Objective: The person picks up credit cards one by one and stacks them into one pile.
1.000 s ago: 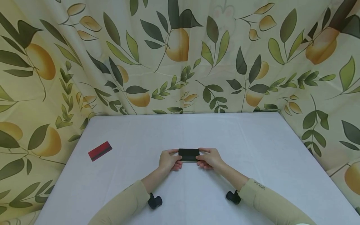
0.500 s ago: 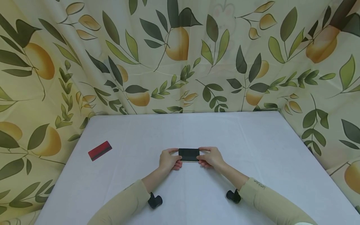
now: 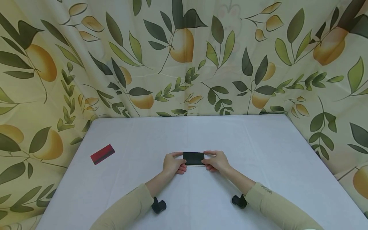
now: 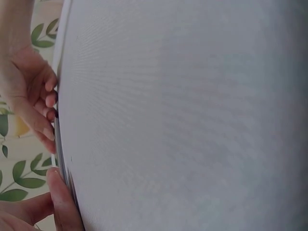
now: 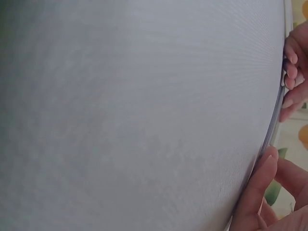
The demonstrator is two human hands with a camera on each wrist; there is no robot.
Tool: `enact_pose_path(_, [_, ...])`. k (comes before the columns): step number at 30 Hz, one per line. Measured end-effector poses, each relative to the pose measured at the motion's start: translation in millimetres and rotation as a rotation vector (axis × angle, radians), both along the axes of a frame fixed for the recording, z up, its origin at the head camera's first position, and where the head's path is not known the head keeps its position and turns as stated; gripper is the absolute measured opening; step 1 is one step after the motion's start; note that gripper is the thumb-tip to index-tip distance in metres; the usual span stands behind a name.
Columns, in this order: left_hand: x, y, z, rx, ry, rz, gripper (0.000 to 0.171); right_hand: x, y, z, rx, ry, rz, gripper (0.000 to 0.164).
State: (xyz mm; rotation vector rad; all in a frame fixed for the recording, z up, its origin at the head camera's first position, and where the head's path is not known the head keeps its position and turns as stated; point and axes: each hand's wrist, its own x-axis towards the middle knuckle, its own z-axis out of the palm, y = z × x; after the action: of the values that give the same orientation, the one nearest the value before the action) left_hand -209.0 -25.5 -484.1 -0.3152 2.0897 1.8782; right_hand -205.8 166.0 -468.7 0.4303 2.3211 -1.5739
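A flat black rectangular object (image 3: 194, 157) with a thin pale near edge lies at the middle of the table in the head view. My left hand (image 3: 173, 163) grips its left end, thumb on the near corner and index finger at the far corner. At the opposite end my right hand (image 3: 216, 161) holds it in the same way. Both wrist views show it edge-on, low over the cloth, as a thin dark strip (image 4: 59, 139) between the two hands. Its ends are partly hidden under the fingers.
A red card (image 3: 102, 154) with a dark stripe lies at a slant on the left of the white-covered table (image 3: 244, 137). Behind the table hangs a fruit-and-leaf patterned curtain (image 3: 178, 83). Black wrist cameras sit below the left (image 3: 159, 206) and right sleeves (image 3: 273, 201).
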Motion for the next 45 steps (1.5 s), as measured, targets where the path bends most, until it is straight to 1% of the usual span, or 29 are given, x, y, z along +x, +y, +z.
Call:
enact_pose_path(5, [-1.0, -1, -2.1, 0.004, -0.011, 0.009, 0.043, 0.0, 0, 1.5, -0.019, -0.021, 0.006, 0.049])
enact_pose_path(7, [-1.4, -1, -2.9, 0.015, -0.014, 0.011, 0.042, -0.1, 1, 2.9, -0.047, -0.032, 0.008, 0.049])
enact_pose_path(10, [-2.5, -2, -3.7, 0.051, -0.029, 0.025, 0.039, -1.1, 4, 5.5, -0.094, -0.041, 0.005, 0.045])
enact_pose_path(13, [-4.2, -4, -2.5, 0.111, -0.065, 0.049, 0.037, -3.4, 6, 9.6, -0.129, -0.042, -0.010, 0.040])
enact_pose_path(19, [-9.3, -13, 6.5, 0.212, -0.154, 0.085, 0.038, -10.1, 5, 19.0, -0.219, -0.086, -0.041, 0.038])
enact_pose_path(22, [-12.8, -23, 13.9, 0.250, -0.188, 0.109, 0.038, -13.4, 1, 24.3, -0.256, -0.108, -0.033, 0.038])
enact_pose_path(26, [-16.5, -40, 22.6, 0.312, -0.216, 0.160, 0.039, -17.4, -8, 30.9, -0.284, -0.119, 0.019, 0.040])
enact_pose_path(31, [-18.5, -69, 25.9, 0.387, -0.226, 0.233, 0.044, -23.7, -25, 35.0, -0.320, -0.130, 0.093, 0.041])
enact_pose_path(34, [-17.7, -89, 26.8, 0.417, -0.219, 0.253, 0.047, -27.7, -36, 34.6, -0.319, -0.137, 0.139, 0.041])
enact_pose_path(39, [-14.8, -124, 29.8, 0.433, -0.199, 0.235, 0.048, -34.0, -55, 31.8, -0.346, -0.150, 0.168, 0.039])
enact_pose_path(42, [-12.6, -147, 30.8, 0.429, -0.183, 0.203, 0.049, -38.1, -68, 29.7, -0.384, -0.158, 0.166, 0.038])
enact_pose_path(45, [-10.8, -172, 32.9, 0.460, -0.179, 0.196, 0.042, -41.8, -80, 27.7, -0.416, -0.164, 0.177, 0.038])
